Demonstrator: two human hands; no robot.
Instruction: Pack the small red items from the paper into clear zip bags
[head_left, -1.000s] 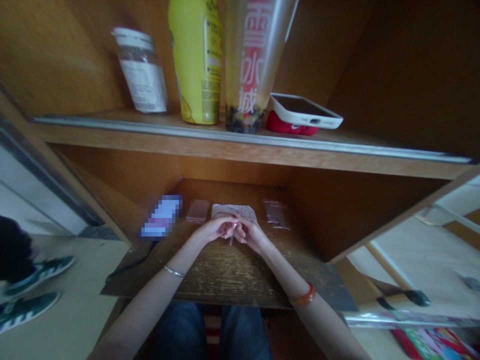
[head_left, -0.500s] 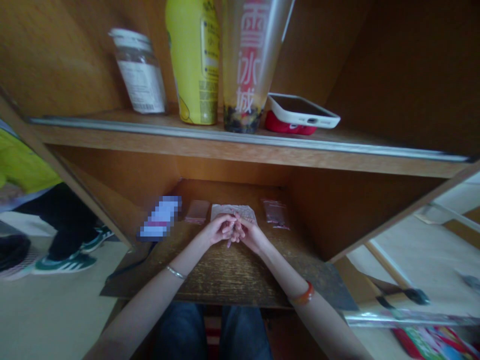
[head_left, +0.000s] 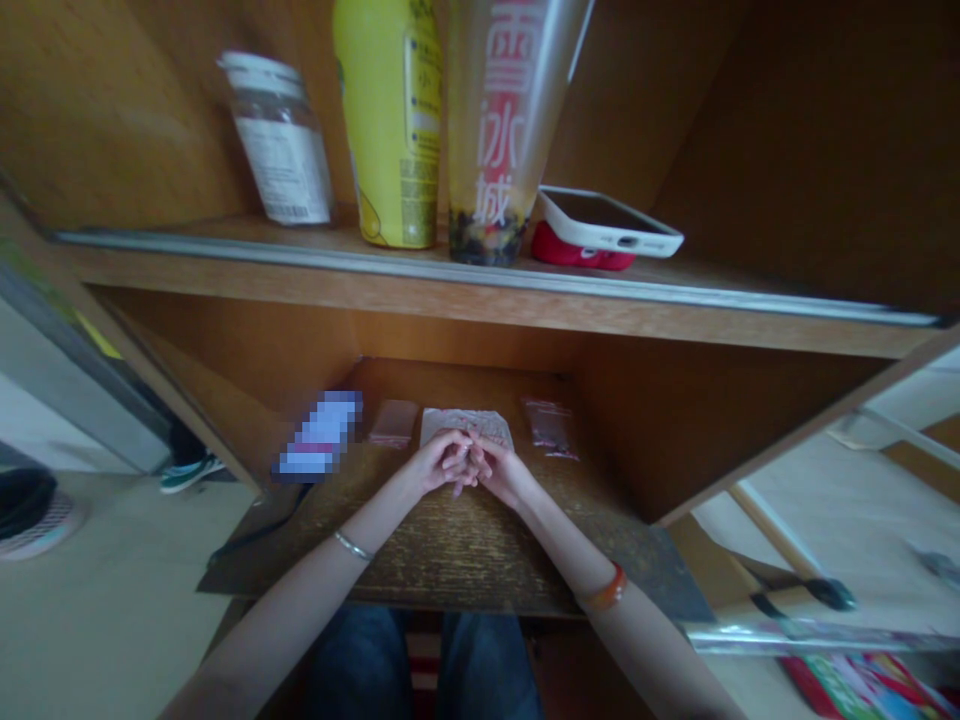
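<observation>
- Two hands: the left hand and the right hand; whatever lies between their fingers is too small to count.
- One white sheet behind the hands.
- Two small clear bags: a left bag and a right bag.
- Two phones: a blurred phone on the desk and a white-cased phone on the shelf.
- One red item under the latter.
- One cable.
- One jar.
- One yellow bottle.
- One cup.
- Two bracelets: a silver bracelet and an orange bracelet.
- One basket on the floor.
- One green shoe, partly hidden.
</observation>
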